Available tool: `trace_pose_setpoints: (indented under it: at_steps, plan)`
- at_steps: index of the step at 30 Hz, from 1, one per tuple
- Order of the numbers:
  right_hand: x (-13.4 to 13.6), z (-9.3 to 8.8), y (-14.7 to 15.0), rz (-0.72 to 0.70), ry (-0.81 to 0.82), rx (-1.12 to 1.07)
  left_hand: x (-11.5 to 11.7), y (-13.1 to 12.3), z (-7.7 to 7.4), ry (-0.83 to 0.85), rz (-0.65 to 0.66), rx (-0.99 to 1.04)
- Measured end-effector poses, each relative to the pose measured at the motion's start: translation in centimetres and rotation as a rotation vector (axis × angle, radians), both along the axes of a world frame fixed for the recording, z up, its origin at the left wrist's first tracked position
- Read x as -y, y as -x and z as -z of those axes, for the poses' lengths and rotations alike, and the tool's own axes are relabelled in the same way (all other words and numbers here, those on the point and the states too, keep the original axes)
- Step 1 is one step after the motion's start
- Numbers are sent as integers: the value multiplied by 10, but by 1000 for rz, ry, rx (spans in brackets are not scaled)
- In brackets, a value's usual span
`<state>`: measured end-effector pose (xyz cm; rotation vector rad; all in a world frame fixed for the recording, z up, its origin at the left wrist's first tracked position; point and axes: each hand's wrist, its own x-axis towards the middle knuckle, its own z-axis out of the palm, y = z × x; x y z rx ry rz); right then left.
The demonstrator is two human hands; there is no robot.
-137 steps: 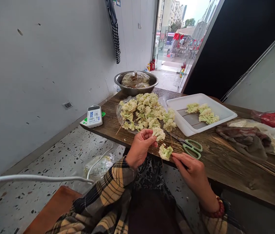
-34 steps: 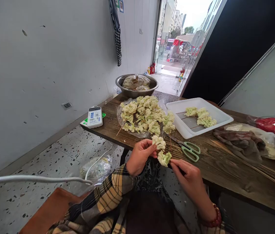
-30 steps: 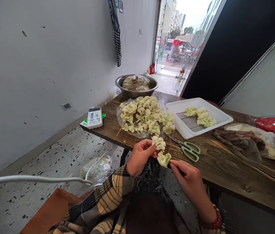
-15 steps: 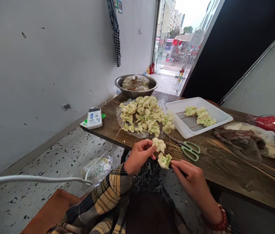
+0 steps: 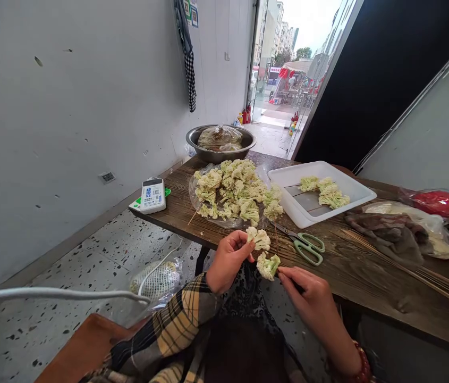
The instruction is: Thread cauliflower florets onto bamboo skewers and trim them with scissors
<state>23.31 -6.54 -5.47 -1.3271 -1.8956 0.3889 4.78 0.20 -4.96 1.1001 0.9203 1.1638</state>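
Note:
My left hand (image 5: 229,259) pinches a white cauliflower floret (image 5: 259,238) at the near edge of the wooden table (image 5: 367,268). Just below it, my right hand (image 5: 307,295) is closed on a thin skewer that carries a second, greener floret (image 5: 268,265). The two florets sit close together, almost touching. A pile of cauliflower florets (image 5: 234,189) lies on clear plastic behind my hands, with a few skewers sticking out of it.
A white tray (image 5: 363,191) holds a few skewered florets. Green-handled scissors (image 5: 306,247) lie right of my hands. Bare skewers (image 5: 415,268), bagged cloth, a red item (image 5: 441,202), a metal bowl (image 5: 220,143) and a small white device (image 5: 153,194) share the table.
My hands stay in nearly the same place; the floret on the skewer has shifted slightly nearer the one in my left hand. The camera tilted a little.

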Motion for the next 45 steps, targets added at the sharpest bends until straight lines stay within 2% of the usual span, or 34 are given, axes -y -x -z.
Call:
trace_pose_setpoints:
  at_steps: [12,20,26,29,34,39,45]
  plan:
    - [-1,-4,-3,-28,-68,75,-3,10,-10,-69,94,-155]
    - [-5,-1,-11,-66,-117,200,-3,17,-15,-29,225,-90]
    - [-12,4,-18,-116,-148,186,-7,21,-12,43,345,2]
    - [-14,5,-20,-123,-130,180,-8,21,-10,57,325,-4]
    - [-14,3,-23,-99,-93,206,-6,18,-11,-14,252,-103]
    - [-17,-1,-25,-97,-123,214,-6,17,-12,-37,224,-138]
    - [-20,-1,-26,-109,-143,229,-7,15,-8,58,266,-21]
